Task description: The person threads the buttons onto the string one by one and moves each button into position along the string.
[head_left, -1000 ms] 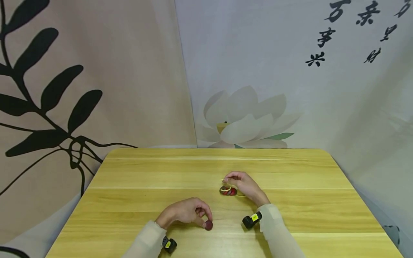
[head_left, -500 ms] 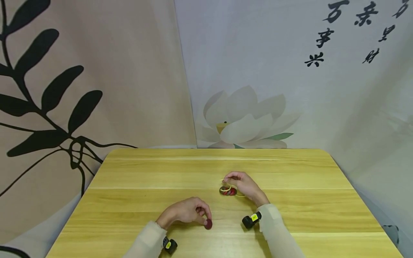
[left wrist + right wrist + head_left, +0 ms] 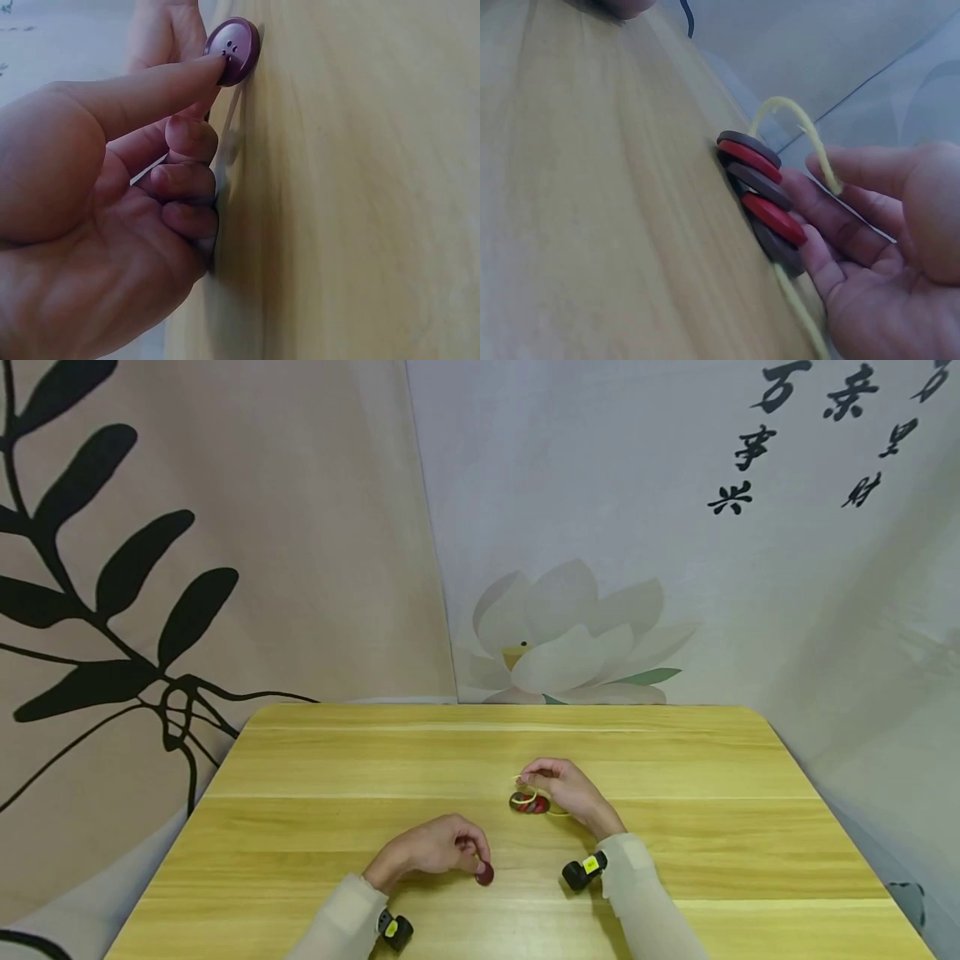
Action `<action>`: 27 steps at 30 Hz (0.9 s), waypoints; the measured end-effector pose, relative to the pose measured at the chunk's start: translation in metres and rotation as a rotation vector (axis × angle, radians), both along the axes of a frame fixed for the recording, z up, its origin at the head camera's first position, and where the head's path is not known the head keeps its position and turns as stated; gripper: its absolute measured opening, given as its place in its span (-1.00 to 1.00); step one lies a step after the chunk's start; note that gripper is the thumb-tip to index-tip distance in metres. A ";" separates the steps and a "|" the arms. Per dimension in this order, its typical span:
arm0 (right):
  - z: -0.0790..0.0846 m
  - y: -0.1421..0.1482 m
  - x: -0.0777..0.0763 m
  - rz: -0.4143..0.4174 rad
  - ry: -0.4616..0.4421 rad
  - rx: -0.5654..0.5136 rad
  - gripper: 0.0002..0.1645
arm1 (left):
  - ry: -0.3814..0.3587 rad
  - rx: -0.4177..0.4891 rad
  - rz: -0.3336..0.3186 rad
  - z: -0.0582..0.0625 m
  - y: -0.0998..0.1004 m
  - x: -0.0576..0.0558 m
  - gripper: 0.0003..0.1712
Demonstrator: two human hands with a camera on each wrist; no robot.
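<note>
Between thumb and forefinger, my left hand pinches a maroon button with several holes, held tilted up just above the wood. The left wrist view shows the thumb on the button's face and the other fingers curled beneath. Farther back and to the right, my right hand holds a yellow cord near its end. That cord runs through a stack of dark brown and red buttons lying on the table. Its other part trails out past the stack, close to the right hand's fingers.
The wooden table carries the stack and the cord. Black wrist cameras sit on both sleeves. Behind the table hangs a pale curtain with a printed flower, leaves and dark characters.
The maroon button has tilted and shifted slightly up in my left hand's fingers, the thumb moving over its face. My right hand, the cord and the stack stay where they were.
</note>
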State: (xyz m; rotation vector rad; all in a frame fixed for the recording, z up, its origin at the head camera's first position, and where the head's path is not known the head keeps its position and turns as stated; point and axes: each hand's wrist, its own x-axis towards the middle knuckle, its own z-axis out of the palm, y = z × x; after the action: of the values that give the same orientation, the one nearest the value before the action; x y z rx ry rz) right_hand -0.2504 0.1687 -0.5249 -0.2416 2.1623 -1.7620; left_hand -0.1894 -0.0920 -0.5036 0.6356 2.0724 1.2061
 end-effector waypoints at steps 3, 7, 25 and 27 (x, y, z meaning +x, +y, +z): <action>0.001 -0.001 0.000 -0.001 0.004 0.001 -0.79 | 0.002 0.007 0.007 0.000 -0.001 0.000 -0.96; 0.002 -0.001 0.001 0.000 0.009 0.003 -0.78 | 0.002 0.021 0.015 -0.001 -0.002 0.000 -0.96; 0.001 -0.004 0.001 -0.039 0.050 0.024 -0.78 | -0.004 0.099 0.109 -0.002 -0.001 0.004 -0.91; 0.000 -0.005 0.002 -0.044 0.056 0.024 -0.77 | -0.003 0.113 0.125 -0.002 -0.001 0.005 -0.93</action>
State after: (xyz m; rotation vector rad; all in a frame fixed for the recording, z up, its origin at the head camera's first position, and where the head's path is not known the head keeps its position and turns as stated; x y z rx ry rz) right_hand -0.2488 0.1639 -0.5249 -0.2422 2.2430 -1.7714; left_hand -0.1844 -0.0932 -0.5055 0.5622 2.0792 1.4018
